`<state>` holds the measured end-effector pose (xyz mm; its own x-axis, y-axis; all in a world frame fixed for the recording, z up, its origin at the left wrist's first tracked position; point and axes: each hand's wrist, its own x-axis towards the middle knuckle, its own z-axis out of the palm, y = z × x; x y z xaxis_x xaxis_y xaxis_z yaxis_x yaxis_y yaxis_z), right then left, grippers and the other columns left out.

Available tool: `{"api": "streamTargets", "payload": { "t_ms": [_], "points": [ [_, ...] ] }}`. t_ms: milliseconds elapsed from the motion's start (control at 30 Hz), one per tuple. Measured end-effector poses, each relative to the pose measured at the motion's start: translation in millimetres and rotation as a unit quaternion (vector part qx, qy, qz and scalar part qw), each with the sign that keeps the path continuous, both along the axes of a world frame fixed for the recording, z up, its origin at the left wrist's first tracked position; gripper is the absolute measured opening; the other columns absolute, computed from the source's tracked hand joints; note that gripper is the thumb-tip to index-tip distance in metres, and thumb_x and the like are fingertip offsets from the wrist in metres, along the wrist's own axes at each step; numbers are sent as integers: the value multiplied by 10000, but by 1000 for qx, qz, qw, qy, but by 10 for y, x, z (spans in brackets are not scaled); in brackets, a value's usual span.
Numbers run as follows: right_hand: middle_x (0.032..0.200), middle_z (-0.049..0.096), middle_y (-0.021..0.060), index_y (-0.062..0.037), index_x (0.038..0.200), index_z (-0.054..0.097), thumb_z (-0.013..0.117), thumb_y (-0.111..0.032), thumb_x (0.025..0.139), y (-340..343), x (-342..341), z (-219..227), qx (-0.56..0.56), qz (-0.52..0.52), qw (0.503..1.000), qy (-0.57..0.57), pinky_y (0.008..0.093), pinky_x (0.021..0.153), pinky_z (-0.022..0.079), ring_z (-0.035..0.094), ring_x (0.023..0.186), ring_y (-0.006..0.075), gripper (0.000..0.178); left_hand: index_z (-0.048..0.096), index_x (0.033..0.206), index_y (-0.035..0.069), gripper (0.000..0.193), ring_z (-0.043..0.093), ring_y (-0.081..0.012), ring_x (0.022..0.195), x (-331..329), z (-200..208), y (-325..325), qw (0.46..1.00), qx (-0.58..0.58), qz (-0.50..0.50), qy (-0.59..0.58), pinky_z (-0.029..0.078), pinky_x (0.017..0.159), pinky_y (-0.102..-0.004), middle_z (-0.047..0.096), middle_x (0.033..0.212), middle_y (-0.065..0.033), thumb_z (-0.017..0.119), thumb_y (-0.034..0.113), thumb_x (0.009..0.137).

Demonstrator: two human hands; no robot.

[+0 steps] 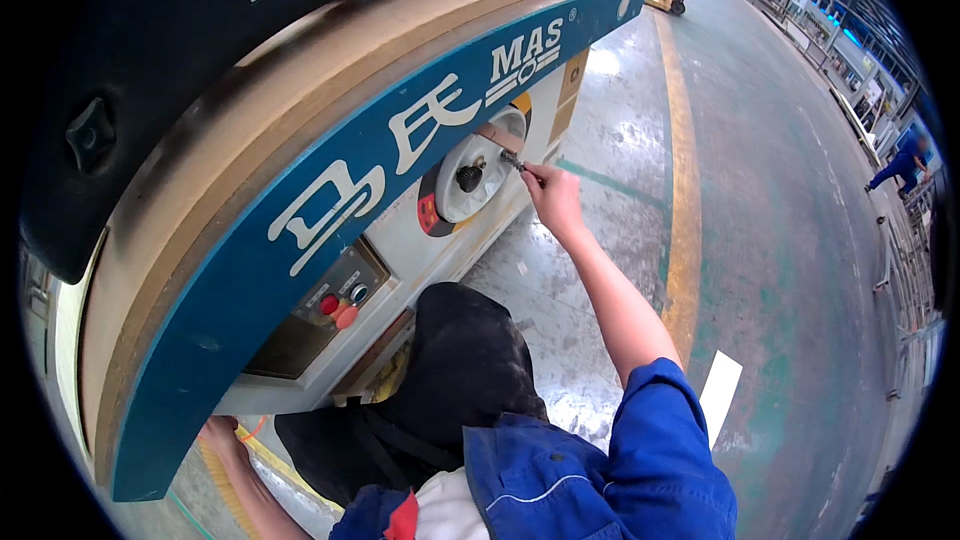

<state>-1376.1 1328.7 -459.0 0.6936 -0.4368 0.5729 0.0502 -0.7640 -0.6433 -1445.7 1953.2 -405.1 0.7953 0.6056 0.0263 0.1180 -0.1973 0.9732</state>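
Observation:
My right hand (553,197) reaches forward to a grey-white handwheel (456,204) on the front of a machine. Its fingers are closed on a short dark rod-like piece (511,160) by the wheel's right side; I cannot make out how the two are joined. A ribbed black knob (469,178) sits near the wheel's middle. Low at the left, my left hand (222,435) is beside the machine's lower edge, close to a thin orange cord (257,427). The blue front panel (225,290) partly covers that hand, and its fingers are hidden.
Red and dark push buttons (345,310) sit on a control box below the panel. My bent black-trousered leg (470,340) is close against the machine. A yellow floor line (685,240) runs along the right, with a white sheet (720,392) nearby. Far right, a person in blue (905,165) stands by racks.

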Motion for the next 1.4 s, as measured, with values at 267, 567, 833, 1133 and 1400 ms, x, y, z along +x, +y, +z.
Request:
{"api": "streamTargets", "payload": {
  "t_ms": [267,567,833,1133,1400],
  "points": [
    [829,708,230,12,1018,747,693,-212,902,18,25,12,92,-11,993,76,399,703,549,695,734,332,258,617,995,97,340,472,-49,615,45,-323,402,1000,6,-25,5,336,516,-247,560,762,28,464,390,1072],
    [780,685,256,37,874,723,634,-369,942,-225,506,-34,10,17,979,205,457,734,533,686,782,412,422,613,1084,85,386,459,-60,609,94,-250,274,999,-31,-16,20,336,532,-251,551,773,47,427,423,1079],
    [800,654,299,56,834,707,637,-353,949,-174,562,57,-60,32,984,165,493,730,515,651,797,468,430,593,1138,107,391,434,-58,563,93,-371,402,999,-28,-23,26,294,477,-258,513,733,34,447,462,1063],
    [794,693,183,40,998,673,644,-376,951,-260,389,-103,256,49,958,119,399,691,538,681,717,336,420,558,1307,52,501,561,-115,683,24,-113,156,998,4,-26,64,422,552,-273,642,965,-31,477,473,1047],
    [1325,558,118,5,1385,478,634,-327,981,651,353,-807,573,-11,779,-255,350,1033,425,525,1235,207,546,558,1317,31,480,645,-194,888,28,-78,-70,997,29,-61,-22,537,725,-327,654,1127,-124,502,413,1034]
  ]
}}
